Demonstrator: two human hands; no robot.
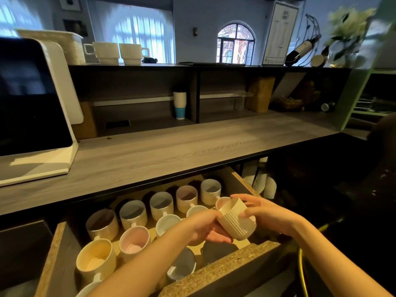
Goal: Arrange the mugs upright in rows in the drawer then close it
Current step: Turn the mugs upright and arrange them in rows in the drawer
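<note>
Reaching in from the near edge, two bare arms cover part of the open drawer (216,273), and they hide some of the mugs (132,213) in the front row. One mug at the near left corner is cut off by the picture's bottom edge. The left hand (209,229) is cupped, palm up, under a cream ribbed mug (236,219). The right hand (263,212) wraps its fingers over the mug's top and far side. Both hands grip this mug, which is tilted on its side above the drawer's right end, mouth to the left. The other mugs stand upright in rows, handles toward the front. The back row sits in dark shadow under the counter (171,151) edge, hard to see. The counter top past it is bare in the middle.
</note>
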